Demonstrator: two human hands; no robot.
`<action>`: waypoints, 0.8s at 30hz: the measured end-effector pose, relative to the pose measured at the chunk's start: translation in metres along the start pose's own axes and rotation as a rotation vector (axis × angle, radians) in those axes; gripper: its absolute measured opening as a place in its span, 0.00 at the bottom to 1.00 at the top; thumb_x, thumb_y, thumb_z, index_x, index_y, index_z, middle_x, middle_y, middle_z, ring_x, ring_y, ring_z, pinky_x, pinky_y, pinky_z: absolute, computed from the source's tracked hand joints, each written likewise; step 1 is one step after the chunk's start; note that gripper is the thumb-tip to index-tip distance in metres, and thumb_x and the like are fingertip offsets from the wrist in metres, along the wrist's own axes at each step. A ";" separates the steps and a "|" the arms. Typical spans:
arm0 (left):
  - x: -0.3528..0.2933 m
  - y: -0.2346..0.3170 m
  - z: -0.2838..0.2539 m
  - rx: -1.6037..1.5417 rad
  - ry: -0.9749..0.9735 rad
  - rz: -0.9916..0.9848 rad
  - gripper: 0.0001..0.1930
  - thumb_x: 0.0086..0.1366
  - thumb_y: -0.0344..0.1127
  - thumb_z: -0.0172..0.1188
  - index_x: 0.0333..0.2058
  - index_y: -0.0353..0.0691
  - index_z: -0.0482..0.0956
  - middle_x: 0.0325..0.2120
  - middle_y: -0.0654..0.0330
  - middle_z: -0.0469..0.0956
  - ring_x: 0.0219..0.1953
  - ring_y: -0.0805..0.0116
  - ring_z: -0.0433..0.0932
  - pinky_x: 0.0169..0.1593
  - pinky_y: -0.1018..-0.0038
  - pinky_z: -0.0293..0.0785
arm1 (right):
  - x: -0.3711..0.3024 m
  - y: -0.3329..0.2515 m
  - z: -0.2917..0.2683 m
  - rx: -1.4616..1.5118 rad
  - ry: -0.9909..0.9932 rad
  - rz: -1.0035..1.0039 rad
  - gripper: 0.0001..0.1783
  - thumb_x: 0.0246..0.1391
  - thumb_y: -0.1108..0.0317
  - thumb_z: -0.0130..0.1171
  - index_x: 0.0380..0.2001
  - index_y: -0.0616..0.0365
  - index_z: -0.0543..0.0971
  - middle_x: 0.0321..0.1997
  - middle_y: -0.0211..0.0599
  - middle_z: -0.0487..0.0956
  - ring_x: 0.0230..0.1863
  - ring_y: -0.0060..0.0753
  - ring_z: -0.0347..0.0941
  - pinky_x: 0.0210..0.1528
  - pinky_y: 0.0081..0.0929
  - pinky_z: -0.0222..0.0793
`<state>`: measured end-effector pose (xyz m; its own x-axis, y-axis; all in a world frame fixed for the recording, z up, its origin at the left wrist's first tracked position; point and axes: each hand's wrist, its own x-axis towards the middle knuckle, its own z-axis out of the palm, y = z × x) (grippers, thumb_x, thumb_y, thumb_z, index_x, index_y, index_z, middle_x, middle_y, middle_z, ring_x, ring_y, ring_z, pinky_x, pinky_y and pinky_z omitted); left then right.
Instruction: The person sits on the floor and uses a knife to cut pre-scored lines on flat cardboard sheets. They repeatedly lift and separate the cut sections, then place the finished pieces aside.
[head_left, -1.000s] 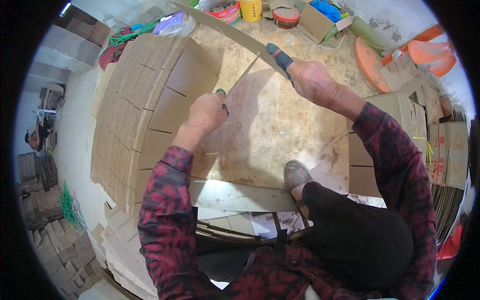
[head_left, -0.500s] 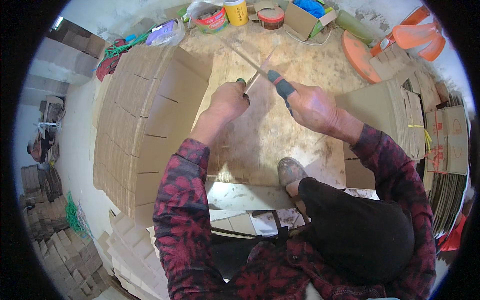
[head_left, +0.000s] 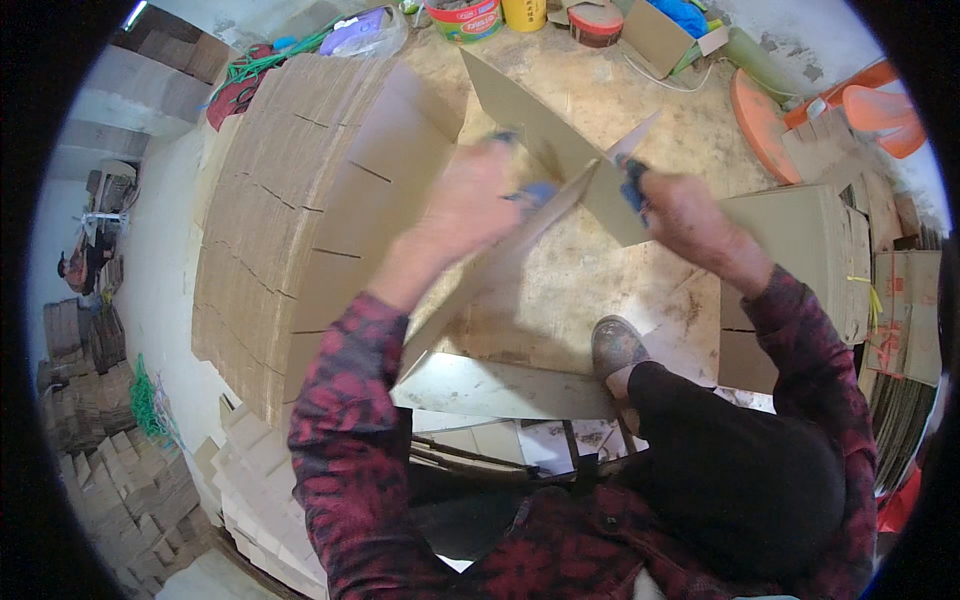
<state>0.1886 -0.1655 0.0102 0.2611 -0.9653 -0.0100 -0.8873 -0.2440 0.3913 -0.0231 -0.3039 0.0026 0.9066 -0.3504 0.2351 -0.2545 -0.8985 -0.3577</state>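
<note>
With both hands, reaching forward from the lower edge: closing the right hand (head_left: 678, 208) on the lower-right end of the far panel (head_left: 510, 105), one of two long cardboard pieces, and bringing the left hand (head_left: 465, 200) up against the near panel (head_left: 510, 257), blurring too much for telling whether gripping or only touching.

Working above a broad, stained wooden board (head_left: 560, 310), and resting one foot in a brown shoe (head_left: 617, 345) on its near part. Being flanked on the left by a tall stack of slotted cardboard (head_left: 270, 230), standing just outside the left hand, and on the right by another cardboard stack (head_left: 790, 240), standing near the right wrist.

Between the hands, crossing the two panels in an X: running the far panel's long axis from upper left down to the right hand, and slanting the near panel's from lower left, past the left hand, to upper right. Placing the crossing just left of the right fingertips and slightly farther from the left ones, so having the right hand nearer.

Toward the far side, showing an open carton (head_left: 660, 40), a red bucket (head_left: 465, 22), a yellow bucket (head_left: 525, 14) and a low red tub (head_left: 596, 24). Smallest of all, wearing dark coverings (head_left: 632, 185) on the right fingertips.
</note>
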 end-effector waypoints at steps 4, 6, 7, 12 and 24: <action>-0.045 -0.111 -0.026 0.655 0.344 -0.071 0.26 0.47 0.44 0.64 0.41 0.34 0.69 0.44 0.47 0.68 0.49 0.48 0.66 0.50 0.60 0.65 | 0.030 0.001 -0.010 -0.076 0.215 -0.114 0.04 0.46 0.71 0.49 0.26 0.60 0.69 0.21 0.48 0.72 0.25 0.53 0.71 0.25 0.43 0.66; -0.068 -0.152 -0.045 0.668 0.342 -0.193 0.21 0.47 0.40 0.65 0.37 0.35 0.70 0.39 0.48 0.71 0.44 0.52 0.70 0.45 0.61 0.67 | 0.050 -0.003 -0.011 -0.119 0.174 -0.168 0.05 0.46 0.71 0.50 0.27 0.60 0.69 0.21 0.48 0.73 0.25 0.54 0.71 0.26 0.42 0.66; -0.072 -0.168 -0.050 0.496 0.325 -0.264 0.18 0.48 0.37 0.64 0.34 0.35 0.70 0.35 0.49 0.73 0.39 0.55 0.73 0.40 0.63 0.69 | 0.058 -0.003 -0.009 -0.147 0.150 -0.190 0.05 0.46 0.71 0.50 0.28 0.60 0.69 0.21 0.48 0.73 0.25 0.54 0.71 0.26 0.42 0.66; -0.088 -0.152 -0.083 0.043 0.399 -0.381 0.09 0.52 0.30 0.60 0.28 0.35 0.68 0.17 0.53 0.72 0.19 0.63 0.72 0.24 0.68 0.68 | 0.067 0.006 0.015 -0.095 -0.101 -0.074 0.09 0.44 0.73 0.50 0.32 0.61 0.68 0.21 0.50 0.73 0.27 0.54 0.71 0.27 0.43 0.66; -0.052 -0.044 -0.005 0.067 -0.070 -0.025 0.07 0.50 0.27 0.55 0.27 0.34 0.66 0.24 0.44 0.73 0.31 0.41 0.71 0.32 0.56 0.67 | 0.041 -0.018 -0.029 -0.080 -0.084 -0.105 0.07 0.41 0.77 0.49 0.28 0.65 0.69 0.19 0.53 0.73 0.24 0.56 0.72 0.26 0.45 0.67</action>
<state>0.2161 -0.1041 -0.0016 0.2585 -0.9623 -0.0845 -0.9049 -0.2718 0.3274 0.0089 -0.3095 0.0450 0.9537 -0.2329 0.1902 -0.1796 -0.9486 -0.2607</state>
